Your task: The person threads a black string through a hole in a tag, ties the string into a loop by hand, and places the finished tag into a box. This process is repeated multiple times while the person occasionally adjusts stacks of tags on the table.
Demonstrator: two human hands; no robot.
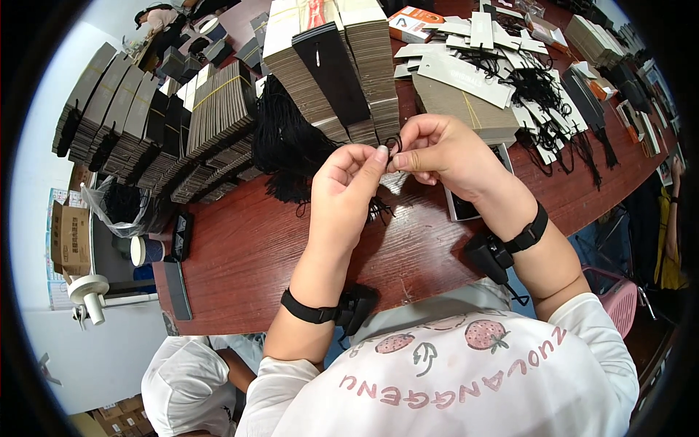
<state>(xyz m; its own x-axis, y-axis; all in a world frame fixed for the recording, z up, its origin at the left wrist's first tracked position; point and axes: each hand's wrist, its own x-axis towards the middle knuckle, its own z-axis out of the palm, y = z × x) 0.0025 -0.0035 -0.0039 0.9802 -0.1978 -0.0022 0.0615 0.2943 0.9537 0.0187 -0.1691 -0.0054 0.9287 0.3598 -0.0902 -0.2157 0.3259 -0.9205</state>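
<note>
Black cord (394,143), one: thin, bent into a small loop, held up between both hands over the counter (255,251), just in front of the tall central stack. Whether its ends are knotted is hidden by the fingers.

Left hand (341,186): narrow, thumb and index fingertip pinched together on the cord; the close grip probably serves to steady so fine a strand.

Right hand (445,154): narrow, thumb against curled fingers, on the cord just beside the left; the hands nearly meet, likely so that both can work one short length.

Bundle of loose black cords (280,120): heaped left of the central stack, near the left hand, presumably for easy picking.

Central stack of cards (382,73): tall, pale on top, edges facing the wearer, with a black card (331,76) at its front; whether leaning or attached, cannot tell.

Card stacks (218,105), left: several, in rows, yellow bands around some, apparently to keep the cards squared.

White tags with black cords (542,98): spread loosely at the right, overlapping, cords tangled; seemingly laid aside there to leave the near counter free for the forearms.
</note>
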